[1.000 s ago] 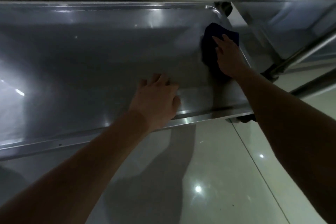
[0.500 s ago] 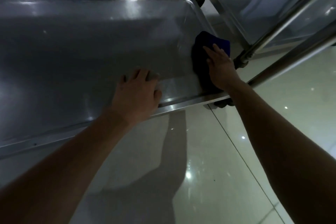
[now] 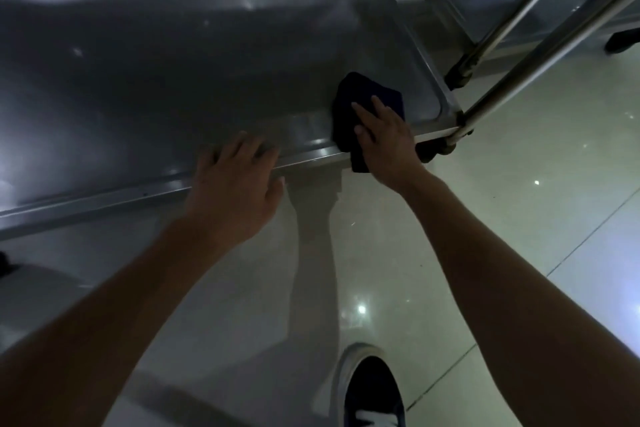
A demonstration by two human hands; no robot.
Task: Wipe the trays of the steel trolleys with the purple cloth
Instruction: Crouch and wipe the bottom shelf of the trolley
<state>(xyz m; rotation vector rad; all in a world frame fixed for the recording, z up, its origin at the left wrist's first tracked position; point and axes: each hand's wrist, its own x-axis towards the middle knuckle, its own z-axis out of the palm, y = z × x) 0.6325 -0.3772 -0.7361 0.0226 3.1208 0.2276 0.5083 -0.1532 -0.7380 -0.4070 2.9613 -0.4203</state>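
Steel tray (image 3: 173, 80) rim bears the flat left hand (image 3: 235, 184); right hand (image 3: 384, 139) presses purple cloth (image 3: 363, 94), fingers straight.

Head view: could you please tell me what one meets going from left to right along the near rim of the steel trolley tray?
Bare left hand resting on the rim → dark purple cloth draped over the rim → right hand pressing on it → slanted steel trolley post at the tray's right corner.
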